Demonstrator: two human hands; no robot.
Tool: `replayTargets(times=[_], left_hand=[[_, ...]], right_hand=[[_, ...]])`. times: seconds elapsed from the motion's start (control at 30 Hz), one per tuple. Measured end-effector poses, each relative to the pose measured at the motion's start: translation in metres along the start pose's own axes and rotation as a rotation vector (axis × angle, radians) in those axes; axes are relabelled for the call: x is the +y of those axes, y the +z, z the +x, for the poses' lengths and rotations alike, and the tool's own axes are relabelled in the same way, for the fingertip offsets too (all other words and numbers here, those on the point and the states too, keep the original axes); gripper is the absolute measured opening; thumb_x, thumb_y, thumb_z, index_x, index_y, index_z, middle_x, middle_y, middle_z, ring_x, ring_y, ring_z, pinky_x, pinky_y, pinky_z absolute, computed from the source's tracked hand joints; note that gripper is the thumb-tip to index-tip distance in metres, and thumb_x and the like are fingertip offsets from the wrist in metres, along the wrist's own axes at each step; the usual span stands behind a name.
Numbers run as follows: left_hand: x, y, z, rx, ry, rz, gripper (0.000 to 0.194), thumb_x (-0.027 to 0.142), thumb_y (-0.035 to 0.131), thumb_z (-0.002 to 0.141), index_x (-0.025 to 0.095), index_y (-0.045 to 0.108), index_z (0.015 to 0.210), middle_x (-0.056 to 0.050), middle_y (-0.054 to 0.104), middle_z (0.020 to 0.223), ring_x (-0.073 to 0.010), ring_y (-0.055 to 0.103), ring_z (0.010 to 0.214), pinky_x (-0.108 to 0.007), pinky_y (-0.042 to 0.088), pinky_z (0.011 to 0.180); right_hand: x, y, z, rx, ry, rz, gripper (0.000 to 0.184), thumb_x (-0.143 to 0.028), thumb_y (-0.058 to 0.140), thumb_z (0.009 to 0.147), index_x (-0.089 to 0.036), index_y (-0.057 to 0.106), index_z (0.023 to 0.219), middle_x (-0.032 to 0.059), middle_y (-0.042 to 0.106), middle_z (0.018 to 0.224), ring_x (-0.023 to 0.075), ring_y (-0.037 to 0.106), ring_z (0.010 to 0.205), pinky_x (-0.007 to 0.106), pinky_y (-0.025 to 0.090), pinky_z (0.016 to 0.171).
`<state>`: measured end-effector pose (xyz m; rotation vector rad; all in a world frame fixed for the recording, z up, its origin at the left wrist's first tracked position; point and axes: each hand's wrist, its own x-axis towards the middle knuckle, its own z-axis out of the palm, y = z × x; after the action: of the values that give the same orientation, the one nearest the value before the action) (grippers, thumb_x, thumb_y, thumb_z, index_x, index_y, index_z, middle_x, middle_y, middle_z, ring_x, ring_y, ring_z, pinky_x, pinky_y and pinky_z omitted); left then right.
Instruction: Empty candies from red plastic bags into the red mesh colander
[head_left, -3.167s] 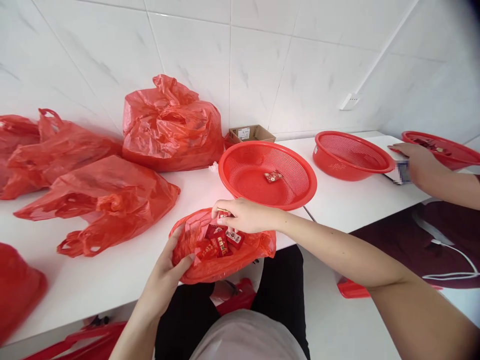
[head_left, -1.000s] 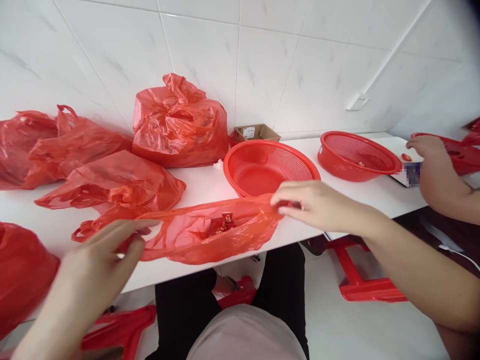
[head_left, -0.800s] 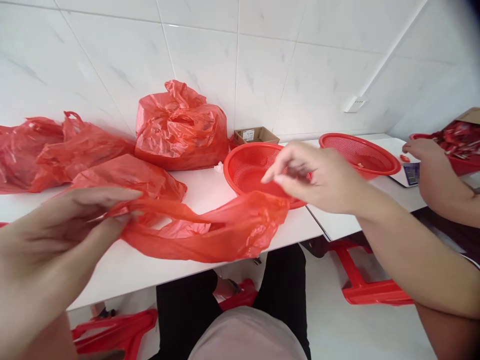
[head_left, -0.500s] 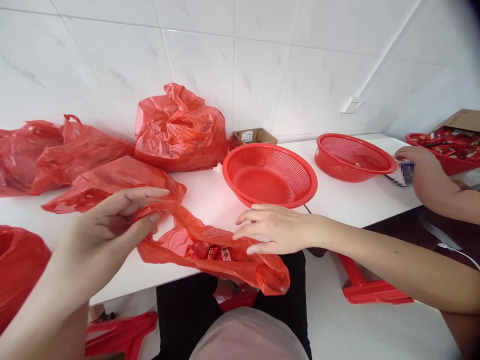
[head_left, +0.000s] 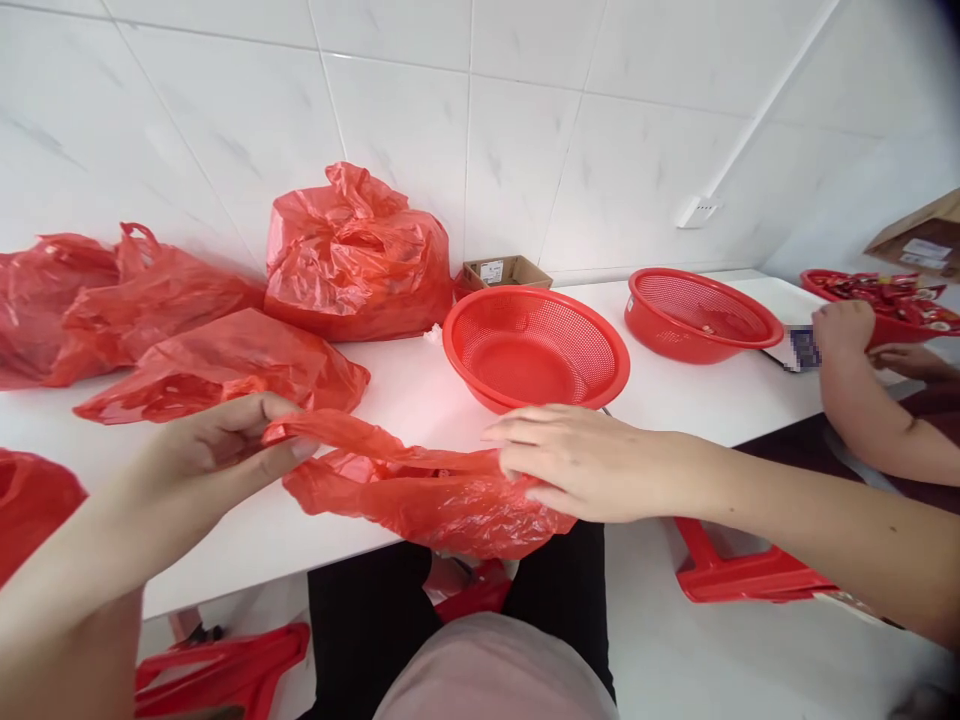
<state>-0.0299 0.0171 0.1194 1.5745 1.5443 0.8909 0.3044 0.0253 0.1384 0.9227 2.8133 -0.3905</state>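
Note:
A thin red plastic bag (head_left: 450, 510) stretches between my two hands at the table's front edge, above my lap. My left hand (head_left: 225, 460) pinches the bag's left end between thumb and fingers. At the right end, my right hand (head_left: 577, 460) has its fingers curled over the bag's upper edge; the fingertips are partly hidden in the plastic. Little of the red-wrapped contents shows through the bag's narrow opening. Just beyond my right hand stands a red perforated basket (head_left: 536, 385).
Several filled red bags (head_left: 360, 260) line the wall at left and centre. A small cardboard box (head_left: 506, 271), a second red basket (head_left: 697, 340) and a basket of red packets (head_left: 885, 295) stand farther along. A co-worker's hand (head_left: 844, 325) is at right, near a pixelated object.
My right hand has come down onto the bag's right end. The bag's right side has risen and its opening has narrowed, hiding the packets. At right, the co-worker's cardboard box has tipped.

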Motion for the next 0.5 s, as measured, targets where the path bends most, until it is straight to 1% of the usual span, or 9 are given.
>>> replayTargets(times=[0.07,0.1,0.17,0.2,0.23,0.27,0.37,0.43,0.5], left_hand=[[-0.002,-0.001,0.0,0.003,0.03,-0.037,0.035,0.05,0.076,0.071,0.023,0.069,0.093,-0.001,0.071,0.077,-0.019,0.066,0.075,-0.025,0.055,0.06],[-0.003,-0.002,0.0,0.01,0.048,-0.052,0.03,0.047,0.077,0.072,0.023,0.068,0.089,0.001,0.069,0.075,-0.0173,0.065,0.073,-0.024,0.054,0.06],[-0.006,-0.004,-0.001,0.022,0.067,-0.113,0.024,0.041,0.078,0.072,0.022,0.065,0.077,0.003,0.063,0.067,-0.0131,0.059,0.065,-0.021,0.051,0.056],[-0.006,-0.005,-0.001,0.029,0.059,-0.16,0.025,0.04,0.079,0.071,0.021,0.062,0.072,0.003,0.061,0.064,-0.0117,0.057,0.062,-0.02,0.049,0.054],[-0.007,-0.006,-0.002,0.042,0.046,-0.216,0.027,0.039,0.08,0.07,0.02,0.06,0.069,0.003,0.06,0.063,-0.0111,0.055,0.06,-0.019,0.048,0.052],[-0.007,-0.007,-0.003,0.057,0.033,-0.272,0.028,0.039,0.081,0.069,0.02,0.06,0.069,0.003,0.06,0.062,-0.0113,0.055,0.06,-0.02,0.048,0.051],[-0.004,-0.008,-0.005,0.101,0.037,-0.406,0.028,0.042,0.082,0.067,0.018,0.069,0.076,-0.002,0.067,0.07,-0.0154,0.061,0.065,-0.026,0.056,0.056],[0.002,-0.007,-0.003,0.14,0.132,-0.496,0.028,0.04,0.081,0.067,0.017,0.074,0.08,-0.005,0.071,0.079,-0.0184,0.065,0.069,-0.03,0.06,0.059],[0.011,-0.004,0.0,0.172,0.266,-0.626,0.023,0.033,0.08,0.069,0.015,0.076,0.083,-0.01,0.073,0.091,-0.0223,0.068,0.074,-0.033,0.062,0.06]], right_hand=[[0.002,0.0,0.003,0.0,0.033,0.016,0.026,-0.023,0.07,0.081,-0.022,0.07,0.106,0.0089,0.044,0.15,0.0357,0.04,0.136,0.053,0.043,0.103],[0.004,0.001,0.004,-0.04,0.072,0.018,0.026,-0.024,0.076,0.075,-0.021,0.072,0.101,0.0092,0.045,0.15,0.0392,0.039,0.136,0.055,0.043,0.102],[0.009,0.002,0.003,-0.143,0.15,0.02,0.014,-0.021,0.081,0.068,-0.02,0.073,0.079,0.01,0.052,0.142,0.0432,0.043,0.132,0.056,0.045,0.098],[0.01,0.0,0.002,-0.168,0.159,0.037,0.009,-0.019,0.079,0.068,-0.019,0.07,0.071,0.0094,0.056,0.137,0.0417,0.046,0.129,0.054,0.046,0.096],[0.012,-0.004,0.0,-0.156,0.142,0.071,0.01,-0.017,0.076,0.07,-0.019,0.068,0.067,0.0081,0.058,0.134,0.0386,0.049,0.127,0.05,0.047,0.095],[0.012,-0.01,-0.003,-0.103,0.108,0.118,0.01,-0.017,0.073,0.074,-0.02,0.067,0.067,0.0061,0.058,0.133,0.0347,0.051,0.126,0.047,0.048,0.095],[0.006,-0.035,-0.011,0.154,0.016,0.25,0.007,-0.02,0.064,0.082,-0.022,0.065,0.076,0.0008,0.052,0.14,0.0254,0.054,0.122,0.039,0.049,0.094],[0.003,-0.053,-0.014,0.246,-0.019,0.291,0.004,-0.021,0.063,0.083,-0.022,0.064,0.08,0.0013,0.054,0.136,0.0226,0.057,0.116,0.038,0.049,0.092],[0.003,-0.068,-0.015,0.297,-0.056,0.315,0.0,-0.02,0.064,0.082,-0.02,0.063,0.082,0.003,0.061,0.126,0.0207,0.06,0.111,0.037,0.049,0.09]])
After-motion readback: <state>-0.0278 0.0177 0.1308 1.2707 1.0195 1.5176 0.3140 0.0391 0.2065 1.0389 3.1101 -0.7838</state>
